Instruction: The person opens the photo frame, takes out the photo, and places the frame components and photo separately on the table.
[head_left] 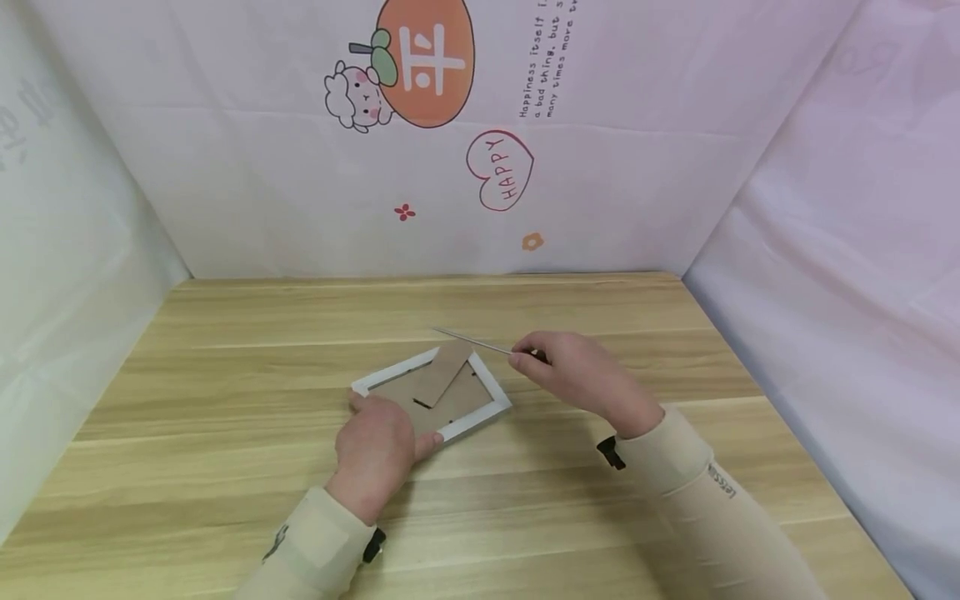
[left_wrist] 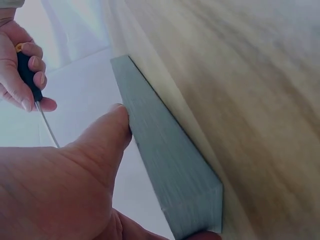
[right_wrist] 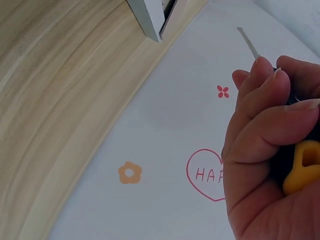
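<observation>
A white-edged picture frame (head_left: 491, 385) lies back side up on the table, its brown backing board (head_left: 468, 402) showing. The brown stand flap (head_left: 446, 371) lies across the backing towards the far corner, and small dark tabs line the inner edge. My left hand (head_left: 378, 442) grips the near left corner, thumb along the near side and fingers at the left. To the right, my right hand (head_left: 581, 371) holds a screwdriver (head_left: 480, 342). Its thin metal shaft points left, above the frame's far corner. The handle (left_wrist: 26, 72) is black with a yellow end (right_wrist: 300, 172).
The wood-grain table (head_left: 225, 400) extends on all sides of the frame. A white printed cloth (head_left: 300, 200) hangs behind it, with more white cloth (head_left: 847, 250) at the right and left sides.
</observation>
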